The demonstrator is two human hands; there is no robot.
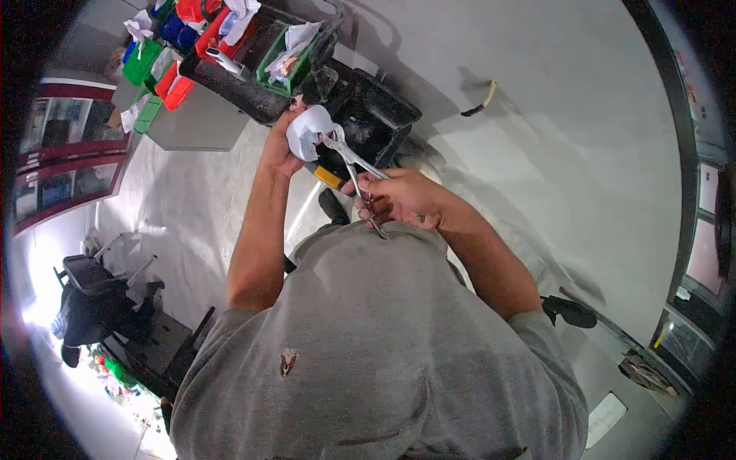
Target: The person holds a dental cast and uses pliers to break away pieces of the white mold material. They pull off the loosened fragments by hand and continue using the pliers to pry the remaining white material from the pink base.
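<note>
two sets of fingers are working in mid-air: those of the left hand are wrapping the near side of a rounded white piece, while those of the right hand are curling round the spread handles of a silver tool. the tool's narrow end is meeting the white piece's right edge, though i cannot tell whether it is biting. its long axis is slanting, with the handles lying toward the waist and the tip pointing away from the body and leftward; the white piece is looking too round for showing a clear long axis. doing this well would mean holding the white piece steady, leaving the left fingertips clear of the tip, and squeezing both handles evenly. farther out, a black bin is standing just beyond, and a green tray is carrying crumpled paper.
</note>
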